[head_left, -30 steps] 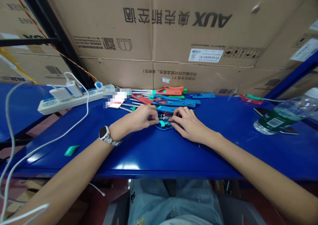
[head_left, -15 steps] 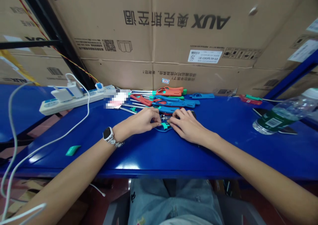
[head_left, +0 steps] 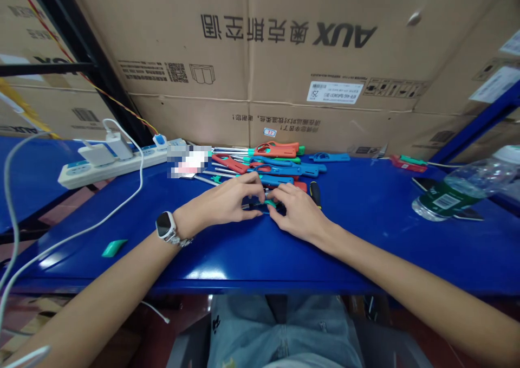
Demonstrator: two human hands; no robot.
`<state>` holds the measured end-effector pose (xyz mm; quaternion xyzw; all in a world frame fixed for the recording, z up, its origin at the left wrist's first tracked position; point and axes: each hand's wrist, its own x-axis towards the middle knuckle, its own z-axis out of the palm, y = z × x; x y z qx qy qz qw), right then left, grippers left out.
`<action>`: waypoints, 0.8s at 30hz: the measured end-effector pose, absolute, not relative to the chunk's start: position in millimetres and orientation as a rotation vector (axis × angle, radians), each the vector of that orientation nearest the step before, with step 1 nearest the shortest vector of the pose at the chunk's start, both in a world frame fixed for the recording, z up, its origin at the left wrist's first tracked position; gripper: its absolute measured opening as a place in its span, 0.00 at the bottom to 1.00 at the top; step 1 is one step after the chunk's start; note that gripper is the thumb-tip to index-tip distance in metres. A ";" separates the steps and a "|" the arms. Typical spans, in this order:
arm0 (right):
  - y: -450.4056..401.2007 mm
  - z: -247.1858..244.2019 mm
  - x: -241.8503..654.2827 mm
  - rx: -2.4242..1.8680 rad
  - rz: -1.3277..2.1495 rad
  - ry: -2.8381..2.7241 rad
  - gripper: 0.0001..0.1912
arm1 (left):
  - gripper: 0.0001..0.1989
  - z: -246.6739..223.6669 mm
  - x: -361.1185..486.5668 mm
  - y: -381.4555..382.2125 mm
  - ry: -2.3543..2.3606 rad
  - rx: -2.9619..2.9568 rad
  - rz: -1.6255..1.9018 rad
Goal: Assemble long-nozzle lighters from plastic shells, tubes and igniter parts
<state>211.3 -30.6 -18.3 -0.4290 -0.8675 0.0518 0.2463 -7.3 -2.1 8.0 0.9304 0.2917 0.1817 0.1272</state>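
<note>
A partly assembled long-stem lighter [head_left: 247,206] lies low on the blue table between my hands, a short dark and metal part of it showing. My left hand [head_left: 227,200] reaches around it from the left, thumb and index finger curved to either side of it. From the right, my right hand [head_left: 300,211] pinches a small green plastic part [head_left: 270,202] at the lighter, its fingertips covering much of it. Just behind the hands lies a pile of long-stem lighters with orange handles [head_left: 280,150] and blue handles [head_left: 292,168]. A black-and-yellow screwdriver handle [head_left: 315,193] is beside my right hand.
A white power strip [head_left: 117,165] with plugs and cables lies at left, near a loose green piece [head_left: 114,247]. A plastic bottle [head_left: 450,192] rests over a dark flat object at right. A blue casing [head_left: 330,157] lies before the large cardboard box [head_left: 252,59].
My left hand has shifted slightly left and spread its thumb and finger. My right hand has moved left to the green part, uncovering the screwdriver handle.
</note>
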 end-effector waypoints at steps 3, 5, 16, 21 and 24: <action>-31.7 -17.9 211.5 -1.199 0.128 -2.357 0.09 | 0.04 7.5 -8.1 -3.0 0.771 2.772 0.440; -31.9 -17.6 211.3 -1.219 0.080 -2.375 0.07 | 0.07 5.1 -7.5 -1.1 0.756 2.811 0.410; -31.2 -12.6 210.4 -1.186 -0.084 -2.480 0.06 | 0.13 7.3 -5.8 -2.4 0.716 2.839 0.413; -33.7 -4.3 207.0 -1.263 -0.124 -2.536 0.05 | 0.15 6.2 -4.2 -2.0 0.682 2.836 0.442; -33.3 -0.1 203.3 -1.329 -0.174 -2.555 0.05 | 0.14 5.6 -3.5 -1.9 0.672 2.856 0.446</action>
